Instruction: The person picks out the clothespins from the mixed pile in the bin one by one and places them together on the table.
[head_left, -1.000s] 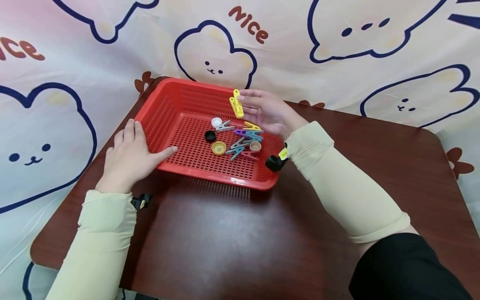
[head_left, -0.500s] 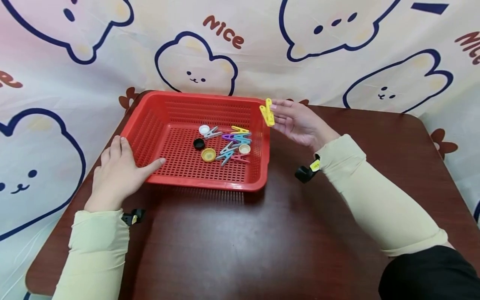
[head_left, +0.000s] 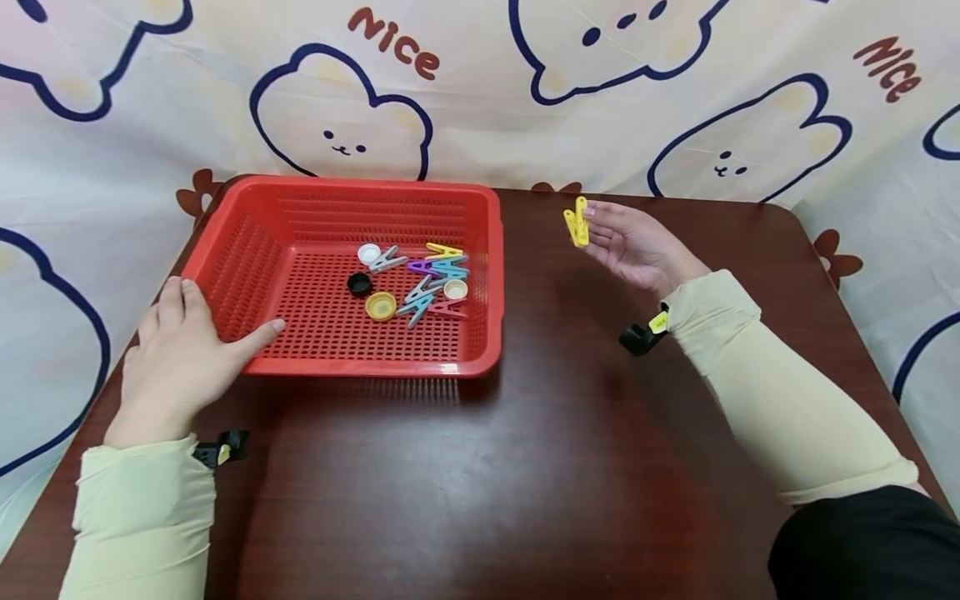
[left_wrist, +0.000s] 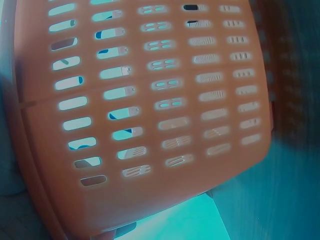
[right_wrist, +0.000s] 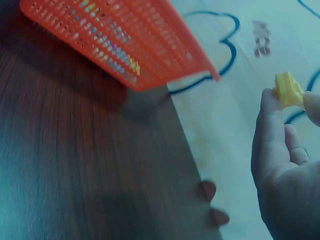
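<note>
In the head view my right hand [head_left: 636, 252] pinches a yellow clothespin [head_left: 577, 222] between thumb and fingertips, above the table to the right of the red basket [head_left: 360, 367]. The right wrist view shows the same clothespin [right_wrist: 288, 90] at the tips of thumb and forefinger. My left hand [head_left: 176, 354] rests with spread, fairly straight fingers at the basket's front left corner, thumb reaching over the rim. Inside the basket lie several clothespins: a yellow one [head_left: 445, 251], a pink one [head_left: 448, 308], purple, blue and grey ones. The left wrist view is filled by the basket's slotted wall [left_wrist: 150, 120].
Also in the basket are round caps: a white one [head_left: 368, 254], a black one [head_left: 360, 285], a yellow one [head_left: 381, 306] and a beige one [head_left: 455, 289]. A dark brown table [head_left: 480, 500] carries everything. Behind its far edge hangs a printed curtain [head_left: 480, 108].
My right hand has carried the yellow clothespin from over the basket to the right, past its right rim. The left hand stays at the basket's corner while the head view has shifted right.
</note>
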